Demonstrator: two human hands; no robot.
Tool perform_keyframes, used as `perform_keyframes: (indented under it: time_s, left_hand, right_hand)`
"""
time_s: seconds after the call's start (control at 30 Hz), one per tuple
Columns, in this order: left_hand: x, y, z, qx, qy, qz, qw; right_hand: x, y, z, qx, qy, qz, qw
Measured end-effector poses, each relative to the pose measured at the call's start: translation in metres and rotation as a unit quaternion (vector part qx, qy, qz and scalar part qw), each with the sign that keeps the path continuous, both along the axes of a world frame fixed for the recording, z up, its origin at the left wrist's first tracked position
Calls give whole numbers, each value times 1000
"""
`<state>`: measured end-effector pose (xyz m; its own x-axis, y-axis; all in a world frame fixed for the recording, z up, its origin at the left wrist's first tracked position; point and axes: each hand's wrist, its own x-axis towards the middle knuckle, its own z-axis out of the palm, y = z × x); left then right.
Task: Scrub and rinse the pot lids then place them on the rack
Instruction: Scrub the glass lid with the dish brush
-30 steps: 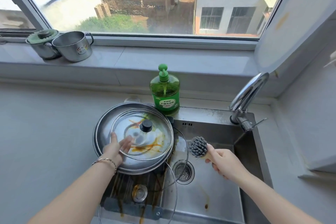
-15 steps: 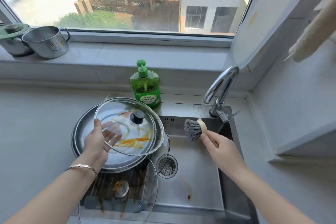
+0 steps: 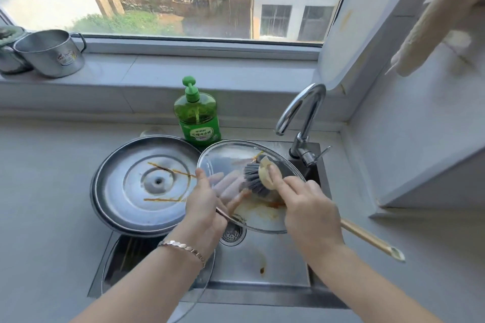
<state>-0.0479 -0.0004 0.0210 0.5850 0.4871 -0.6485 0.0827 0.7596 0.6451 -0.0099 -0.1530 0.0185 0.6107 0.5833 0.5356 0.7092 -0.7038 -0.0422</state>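
Head view: glass lid [image 3: 258, 214] is held tilted over the sink [image 3: 262, 265], likely so runoff drains there; left hand [image 3: 203, 207] pinches its rim, fingers spread behind the glass as backing, while right hand [image 3: 307, 207] grips the brush [image 3: 256, 178], bristles pressed against it.

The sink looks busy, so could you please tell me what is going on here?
A person is scrubbing a glass lid over the sink. The left hand holds the lid tilted by its rim, while the right hand grips a brush with its bristles pressed on the glass. Orange stains show on the lid. A steel lid streaked with orange lies beside it on the left, untouched. No water runs from the faucet.
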Motion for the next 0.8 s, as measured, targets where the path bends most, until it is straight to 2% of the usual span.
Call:
perform_keyframes:
  time_s: [0.1, 0.2, 0.27, 0.37, 0.5, 0.6, 0.63, 0.73, 0.8]
  left_hand:
    - [2, -11, 9, 47, 9, -19, 999]
    - [2, -19, 9, 73, 19, -17, 997]
    - [0, -24, 4, 82, 28, -18, 996]
    - [-5, -30, 1, 78, 43, -22, 996]
    - [-13, -30, -2, 56, 37, -27, 997]
    - [-18, -27, -3, 24, 16, -15, 999]
    - [-18, -26, -3, 14, 15, -8, 1000]
    - [-18, -24, -4, -8, 35, 6, 999]
    - [-20, -24, -5, -7, 39, 17, 999]
  right_hand:
    - [-4, -13, 4, -18, 11, 22, 1000]
    - [-19, -9, 5, 11, 75, 72, 995]
    - [-19, -5, 8, 67, 134, 76, 986]
    - [-20, -2, 11, 162, 259, 87, 948]
    - [-10, -11, 11, 113, 340, 106, 928]
    - [8, -23, 5, 104, 385, 17, 917]
    - [1, -21, 2, 113, 389, 4, 914]
    - [-31, -8, -9, 101, 330, 76, 935]
    - [-21, -12, -10, 90, 342, 54, 934]
